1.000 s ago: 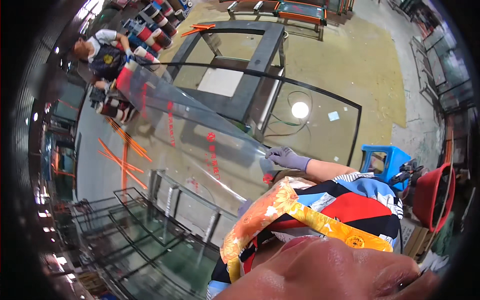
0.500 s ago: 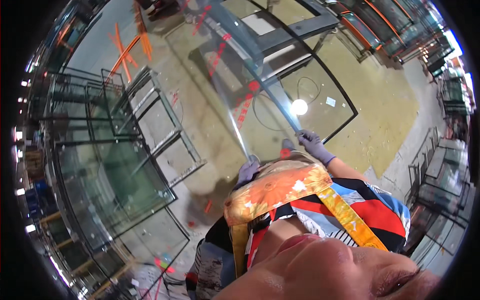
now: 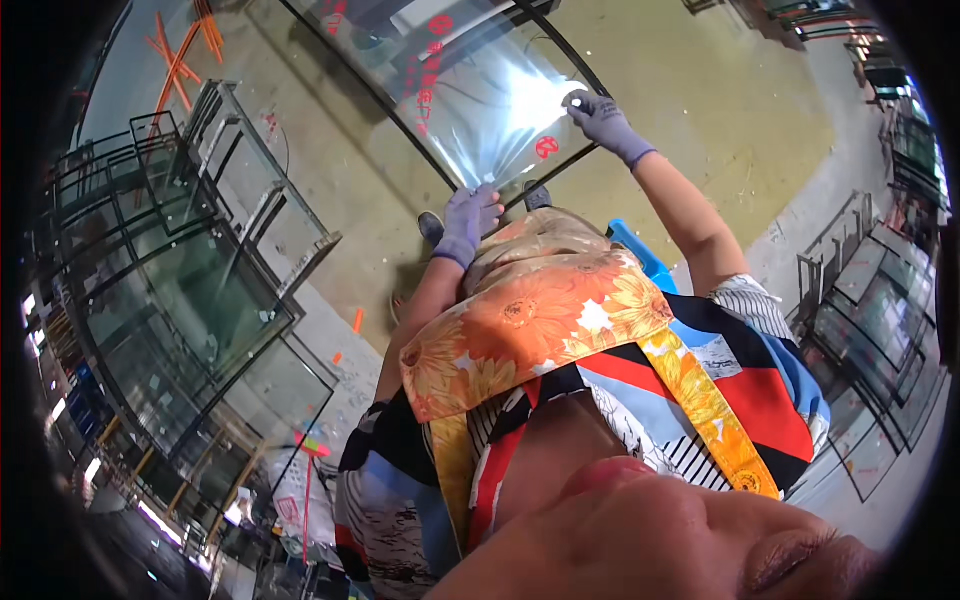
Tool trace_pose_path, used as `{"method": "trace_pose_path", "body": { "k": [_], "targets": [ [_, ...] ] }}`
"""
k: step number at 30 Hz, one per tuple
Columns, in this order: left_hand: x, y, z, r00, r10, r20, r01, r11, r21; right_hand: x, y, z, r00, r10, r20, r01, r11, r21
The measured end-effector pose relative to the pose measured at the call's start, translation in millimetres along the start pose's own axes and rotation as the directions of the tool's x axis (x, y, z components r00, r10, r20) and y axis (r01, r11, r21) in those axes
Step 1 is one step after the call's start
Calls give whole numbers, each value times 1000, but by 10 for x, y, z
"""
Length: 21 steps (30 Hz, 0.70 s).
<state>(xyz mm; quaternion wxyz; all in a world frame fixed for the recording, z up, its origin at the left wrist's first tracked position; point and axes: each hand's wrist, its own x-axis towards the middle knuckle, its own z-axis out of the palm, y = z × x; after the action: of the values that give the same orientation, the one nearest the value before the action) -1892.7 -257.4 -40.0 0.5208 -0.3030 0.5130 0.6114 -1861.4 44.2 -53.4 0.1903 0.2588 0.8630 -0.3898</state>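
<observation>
A sheet of clear plastic film [image 3: 465, 75] with red printing lies over a black-edged glass pane [image 3: 410, 136] in front of me. Bright light glares off the film near its right side. My left hand [image 3: 466, 222], in a purple-grey glove, is closed on the film's near left corner, where creases gather. Farther right, my right hand [image 3: 607, 128], gloved alike, pinches the film's right edge above the pane's near right part. The fingertips of both hands are partly hidden by film and glare.
Glass panes with dark edges [image 3: 160, 330] stand on the left beside a metal rack [image 3: 265, 205]. Orange strips [image 3: 178, 62] lie on the far left floor. More glass [image 3: 870, 340] stands at right. A blue object [image 3: 640, 255] is beside my apron [image 3: 530, 320].
The film, stretched in a raised band before, now lies lower and spread across the pane. My hands have moved farther apart, the right one outward and away from me. My view has shifted.
</observation>
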Motion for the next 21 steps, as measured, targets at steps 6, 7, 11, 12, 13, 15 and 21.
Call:
{"method": "trace_pose_path", "body": {
  "k": [6,7,11,12,13,15,21],
  "targets": [
    [144,-29,-189,1000,-22,-19,20,995,-96,128,-348,39,998,-8,65,13,997,-76],
    [167,-41,-214,999,-8,-43,4,996,-93,167,-349,76,997,-39,61,45,994,-99],
    [238,-109,-349,989,101,-110,-110,990,-83,239,-329,254,996,-70,62,80,983,-167],
    [254,-106,-347,983,126,-136,-135,989,-57,261,-342,236,997,-60,56,70,980,-185],
    [254,-170,-417,979,181,-94,-192,973,-127,269,-298,306,989,-135,64,145,971,-192],
    [363,-247,-524,994,105,26,-90,931,-354,287,-202,419,986,-167,9,166,972,-163],
    [443,-357,-413,996,82,-39,-86,987,-134,199,-423,205,994,-36,99,71,923,-378]
  ]
}}
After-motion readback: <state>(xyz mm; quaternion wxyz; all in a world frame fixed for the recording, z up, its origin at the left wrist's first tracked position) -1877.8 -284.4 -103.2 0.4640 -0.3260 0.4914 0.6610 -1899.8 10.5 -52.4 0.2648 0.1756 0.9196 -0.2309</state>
